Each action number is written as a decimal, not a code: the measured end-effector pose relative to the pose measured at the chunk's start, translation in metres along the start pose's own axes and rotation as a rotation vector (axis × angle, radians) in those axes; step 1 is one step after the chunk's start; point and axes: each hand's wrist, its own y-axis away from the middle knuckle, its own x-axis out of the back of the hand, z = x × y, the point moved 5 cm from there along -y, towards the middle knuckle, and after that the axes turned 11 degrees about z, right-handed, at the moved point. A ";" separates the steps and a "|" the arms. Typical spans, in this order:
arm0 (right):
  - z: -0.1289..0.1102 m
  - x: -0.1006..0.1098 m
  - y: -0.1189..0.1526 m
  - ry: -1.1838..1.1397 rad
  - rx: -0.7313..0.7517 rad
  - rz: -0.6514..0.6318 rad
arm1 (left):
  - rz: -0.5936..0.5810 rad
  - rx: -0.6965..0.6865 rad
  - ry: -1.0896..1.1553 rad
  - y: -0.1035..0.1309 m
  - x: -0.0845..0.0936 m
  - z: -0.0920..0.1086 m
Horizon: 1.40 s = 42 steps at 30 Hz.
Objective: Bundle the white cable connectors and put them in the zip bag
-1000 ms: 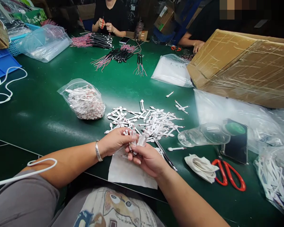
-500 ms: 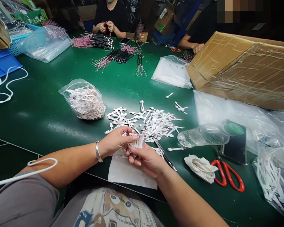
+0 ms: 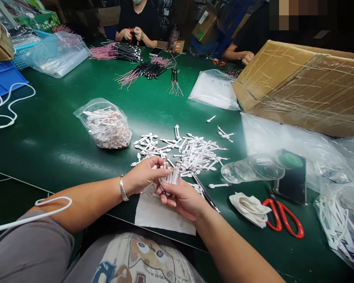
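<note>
Between my two hands is a small bunch of short white cables (image 3: 173, 177) with connector ends. My left hand (image 3: 149, 173) is closed on the bunch from the left, its thumb across the top. From the right, my right hand (image 3: 184, 198) grips the same cables between thumb and curled fingers. Just beyond my hands lies a loose pile of white cables (image 3: 199, 153). A pair of tweezers (image 3: 205, 190) rests by my right hand. Under my hands is a white sheet (image 3: 162, 216) at the table edge.
A clear bag of white cables (image 3: 107, 125) stands at left. To the right are a plastic bottle (image 3: 253, 168), a phone (image 3: 293, 181), red-handled scissors (image 3: 284, 216), a crumpled tissue (image 3: 249, 208) and a large carton (image 3: 306, 86). Two people work across the green table (image 3: 59, 118).
</note>
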 end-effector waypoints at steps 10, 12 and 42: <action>0.001 0.003 -0.001 0.033 -0.003 0.006 | 0.125 -0.059 -0.124 -0.002 0.007 0.009; 0.001 0.002 0.000 0.031 0.001 0.009 | 0.131 -0.081 -0.150 -0.002 0.008 0.011; 0.001 0.008 -0.003 0.331 0.010 0.074 | 0.059 -0.160 -0.407 -0.005 0.015 0.020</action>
